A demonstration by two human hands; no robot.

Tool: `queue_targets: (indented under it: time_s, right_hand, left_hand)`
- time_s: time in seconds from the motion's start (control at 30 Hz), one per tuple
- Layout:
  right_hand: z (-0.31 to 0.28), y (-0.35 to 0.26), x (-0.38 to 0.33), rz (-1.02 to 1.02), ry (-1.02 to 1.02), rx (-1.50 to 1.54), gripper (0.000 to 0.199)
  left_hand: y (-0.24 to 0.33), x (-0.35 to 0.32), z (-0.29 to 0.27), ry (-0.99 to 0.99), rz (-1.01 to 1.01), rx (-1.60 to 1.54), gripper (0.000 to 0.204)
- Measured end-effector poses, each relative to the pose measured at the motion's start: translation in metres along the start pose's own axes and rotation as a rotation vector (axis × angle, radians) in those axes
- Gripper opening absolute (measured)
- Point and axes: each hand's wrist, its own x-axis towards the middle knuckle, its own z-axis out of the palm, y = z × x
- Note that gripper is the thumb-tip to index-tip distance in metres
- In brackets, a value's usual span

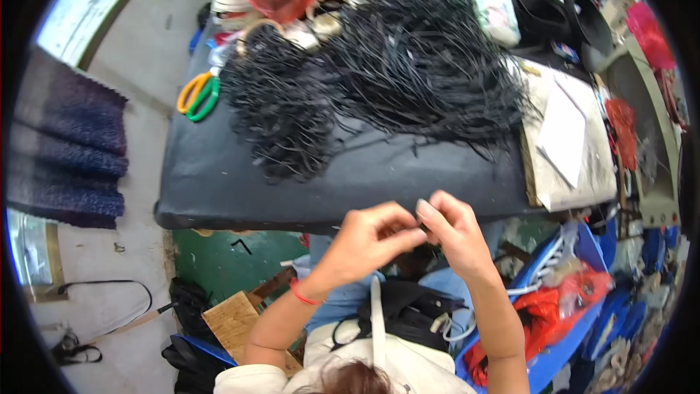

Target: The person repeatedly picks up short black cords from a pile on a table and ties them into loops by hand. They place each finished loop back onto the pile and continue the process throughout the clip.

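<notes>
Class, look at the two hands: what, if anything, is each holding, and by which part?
It cannot be told: the left hand and right hand are close together, fingers curled, and no held thing shows clearly.

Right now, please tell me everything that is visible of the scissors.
The scissors lie on the black table, near its left edge and beside the smaller pile of black strands. Two loop handles, one orange-yellow, one green, look like plastic. They lie close together, so they look nearly shut, loops toward the near left. A pale part shows where they meet; the blades cannot be made out, nor whether strands touch the green loop.
</notes>
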Motion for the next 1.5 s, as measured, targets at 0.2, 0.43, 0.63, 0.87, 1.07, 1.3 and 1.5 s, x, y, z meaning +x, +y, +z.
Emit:
queue_targets:
  time_s: [0.2,0.43,0.63,0.87,1.07,1.3,1.5]
  right_hand:
    - [-0.001,0.016,-0.004,-0.098,0.087,-0.044,0.030]
    - [0.011,0.008,0.002,-0.428,0.341,-0.316,0.032]
    - [-0.003,0.001,-0.003,-0.082,0.123,-0.100,0.019]
    - [-0.005,0.001,-0.015,-0.138,-0.024,0.032,0.014]
    - [-0.012,-0.002,-0.017,-0.164,-0.094,-0.246,0.014]
    - [-0.015,0.006,-0.013,0.007,-0.012,0.073,0.018]
    - [0.000,0.011,-0.011,-0.234,0.182,-0.139,0.021]
  left_hand:
    - [-0.002,-0.008,0.015,-0.038,0.055,-0.242,0.013]
    - [-0.001,-0.012,0.030,0.319,0.457,0.334,0.014]
    - [-0.002,-0.006,0.020,0.267,0.145,-0.127,0.012]
    - [-0.002,-0.010,0.017,0.169,0.060,-0.228,0.013]
    - [-0.006,-0.012,0.012,0.095,-0.010,-0.275,0.013]
    - [-0.004,-0.010,0.016,0.066,0.013,-0.231,0.012]
    - [-0.012,-0.011,0.023,0.104,0.055,-0.095,0.014]
